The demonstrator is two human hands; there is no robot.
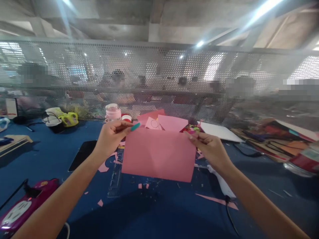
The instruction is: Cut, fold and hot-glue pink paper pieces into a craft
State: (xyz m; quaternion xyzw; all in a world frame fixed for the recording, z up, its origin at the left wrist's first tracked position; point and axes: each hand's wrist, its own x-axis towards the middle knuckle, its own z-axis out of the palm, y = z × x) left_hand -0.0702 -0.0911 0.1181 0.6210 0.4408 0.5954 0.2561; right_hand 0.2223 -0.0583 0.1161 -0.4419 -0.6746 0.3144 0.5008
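Observation:
A pink sheet of paper [159,156] hangs upright above the table, held by its two upper corners. My left hand [116,132] pinches the upper left corner, its thumb showing a long teal nail. At the upper right corner, my right hand [205,142] closes thumb and fingers on the same sheet. Behind the sheet's top edge lie more pink paper pieces [173,122], one small piece with a circle drawn on it [154,123]. A clear ruler [115,177] rests on the table left of the sheet, partly hidden.
Pink scraps [100,202] dot the blue table [139,219]. A black phone [83,155] and a magenta power strip [27,204] lie left. On the right are a white corded tool [221,182], a bottle [305,159] and cardboard [271,146]. A perforated metal screen [159,73] stands behind.

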